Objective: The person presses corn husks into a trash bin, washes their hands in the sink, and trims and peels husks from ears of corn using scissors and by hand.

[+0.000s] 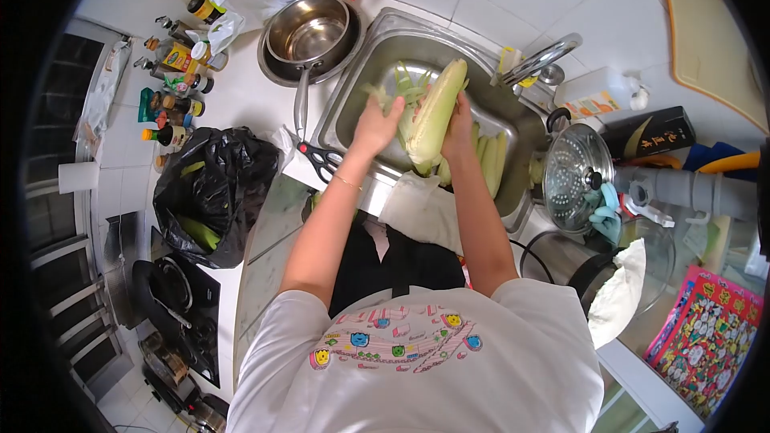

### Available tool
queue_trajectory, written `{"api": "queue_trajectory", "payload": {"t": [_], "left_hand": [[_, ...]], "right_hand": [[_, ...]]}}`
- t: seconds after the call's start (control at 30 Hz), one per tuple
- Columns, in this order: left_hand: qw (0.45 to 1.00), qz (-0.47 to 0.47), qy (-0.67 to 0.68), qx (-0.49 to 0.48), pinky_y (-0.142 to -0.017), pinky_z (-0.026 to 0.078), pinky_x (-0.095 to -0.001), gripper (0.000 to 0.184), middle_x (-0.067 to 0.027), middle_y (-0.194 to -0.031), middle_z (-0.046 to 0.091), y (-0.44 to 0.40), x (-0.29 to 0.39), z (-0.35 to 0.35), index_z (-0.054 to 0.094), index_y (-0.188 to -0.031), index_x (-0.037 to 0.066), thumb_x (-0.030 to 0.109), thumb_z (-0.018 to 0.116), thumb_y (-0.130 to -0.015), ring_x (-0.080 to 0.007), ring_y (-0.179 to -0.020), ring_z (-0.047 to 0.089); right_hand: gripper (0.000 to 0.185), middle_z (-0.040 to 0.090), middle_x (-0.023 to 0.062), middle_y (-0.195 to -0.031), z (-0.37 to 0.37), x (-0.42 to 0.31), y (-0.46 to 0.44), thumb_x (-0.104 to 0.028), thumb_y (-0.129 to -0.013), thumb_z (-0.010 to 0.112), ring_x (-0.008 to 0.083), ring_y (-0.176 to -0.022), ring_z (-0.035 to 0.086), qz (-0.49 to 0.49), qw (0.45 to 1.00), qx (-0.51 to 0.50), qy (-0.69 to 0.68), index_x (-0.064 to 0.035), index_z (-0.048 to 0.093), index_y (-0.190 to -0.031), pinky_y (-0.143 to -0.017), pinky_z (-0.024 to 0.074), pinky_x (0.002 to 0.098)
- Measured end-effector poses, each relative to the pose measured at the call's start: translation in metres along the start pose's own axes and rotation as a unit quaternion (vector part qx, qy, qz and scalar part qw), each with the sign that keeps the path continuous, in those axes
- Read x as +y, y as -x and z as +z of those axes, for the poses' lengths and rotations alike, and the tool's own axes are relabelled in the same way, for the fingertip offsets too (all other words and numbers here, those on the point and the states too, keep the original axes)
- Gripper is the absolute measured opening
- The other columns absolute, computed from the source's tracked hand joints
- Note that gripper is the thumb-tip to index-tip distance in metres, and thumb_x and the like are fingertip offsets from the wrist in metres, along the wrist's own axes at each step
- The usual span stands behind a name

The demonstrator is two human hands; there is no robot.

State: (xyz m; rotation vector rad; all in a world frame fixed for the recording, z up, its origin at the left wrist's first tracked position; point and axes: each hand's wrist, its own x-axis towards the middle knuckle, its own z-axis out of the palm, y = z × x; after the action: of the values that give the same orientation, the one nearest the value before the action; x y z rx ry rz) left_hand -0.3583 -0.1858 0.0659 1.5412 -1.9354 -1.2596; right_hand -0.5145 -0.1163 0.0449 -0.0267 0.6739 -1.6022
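Note:
A pale green ear of corn (438, 112) is held tilted over the metal sink (513, 104), its husk still around it. My right hand (459, 127) grips the ear along its right side; part of the fingers is hidden behind it. My left hand (378, 123) is just left of the ear, closed on a pale piece of corn husk (374, 96) that is blurred. Loose green husk strips (411, 84) show behind the ear in the sink. More pale green ears (491, 162) lie at the sink's near right side, under my right wrist.
Scissors (318, 159) lie left of the sink, below a steel saucepan (309, 32). A black plastic bag (212, 192) with green husks sits farther left. A beige cloth (421, 207) hangs over the front edge. The faucet (545, 60) and a glass lid (576, 167) are right.

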Motion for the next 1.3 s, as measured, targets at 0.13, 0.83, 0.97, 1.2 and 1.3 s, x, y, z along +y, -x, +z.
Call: {"api": "queue_trajectory", "payload": {"t": [0.13, 0.83, 0.97, 1.2, 1.3], "left_hand": [[0.988, 0.154, 0.026, 0.018, -0.104, 0.038, -0.039, 0.062, -0.0257, -0.136, 0.047, 0.026, 0.038, 0.002, 0.05, -0.131, 0.0, 0.041, 0.063, -0.087, -0.0382, -0.126, 0.046], [0.973, 0.051, 0.133, 0.18, -0.064, 0.048, -0.0371, 0.015, -0.0177, -0.075, 0.063, 0.027, 0.014, -0.012, 0.064, -0.091, -0.003, 0.011, 0.062, -0.086, -0.0303, -0.064, 0.06], [0.935, 0.007, 0.3, 0.191, -0.058, 0.044, -0.0275, 0.016, -0.0075, -0.074, 0.066, 0.022, 0.001, -0.016, 0.063, -0.085, -0.002, 0.011, 0.058, -0.093, -0.0149, -0.058, 0.055], [0.813, -0.049, 0.573, 0.09, -0.057, 0.049, -0.0301, 0.013, -0.0086, -0.079, 0.057, 0.04, 0.039, -0.036, 0.046, -0.103, 0.002, 0.011, 0.037, -0.102, -0.0143, -0.058, 0.052], [0.797, -0.061, 0.597, 0.075, -0.051, 0.039, -0.026, 0.012, -0.0037, -0.072, 0.048, 0.042, 0.039, -0.037, 0.043, -0.097, 0.005, 0.012, 0.035, -0.102, -0.0102, -0.053, 0.04]], "right_hand": [[0.039, 0.059, 0.0106, -0.117, 0.012, 0.012, 0.006, -0.031, -0.1, 0.044, 0.0231, -0.106, 0.058, -0.071, 0.997, 0.026, 0.002, -0.0041, 0.046, -0.127, -0.095, 0.045, 0.0391], [0.044, 0.055, 0.0089, -0.124, 0.039, 0.029, 0.024, -0.014, -0.091, 0.061, 0.0194, -0.109, 0.057, -0.042, 0.988, -0.048, 0.139, -0.0014, 0.043, -0.129, -0.093, 0.0463, 0.0338], [0.042, 0.057, 0.0092, -0.12, 0.039, 0.033, 0.021, -0.012, -0.091, 0.06, 0.0199, -0.107, 0.058, -0.046, 0.991, -0.025, 0.121, -0.001, 0.045, -0.128, -0.091, 0.0478, 0.0352], [0.039, 0.059, 0.0105, -0.113, 0.025, 0.041, 0.007, -0.015, -0.092, 0.059, 0.0233, -0.101, 0.06, -0.029, 0.998, 0.031, 0.047, -0.001, 0.047, -0.126, -0.087, 0.0507, 0.0397], [0.04, 0.059, 0.012, -0.112, 0.017, 0.044, -0.008, -0.018, -0.091, 0.06, 0.0268, -0.101, 0.06, -0.006, 0.994, 0.099, 0.042, -0.0011, 0.047, -0.125, -0.087, 0.0506, 0.0437]]}}
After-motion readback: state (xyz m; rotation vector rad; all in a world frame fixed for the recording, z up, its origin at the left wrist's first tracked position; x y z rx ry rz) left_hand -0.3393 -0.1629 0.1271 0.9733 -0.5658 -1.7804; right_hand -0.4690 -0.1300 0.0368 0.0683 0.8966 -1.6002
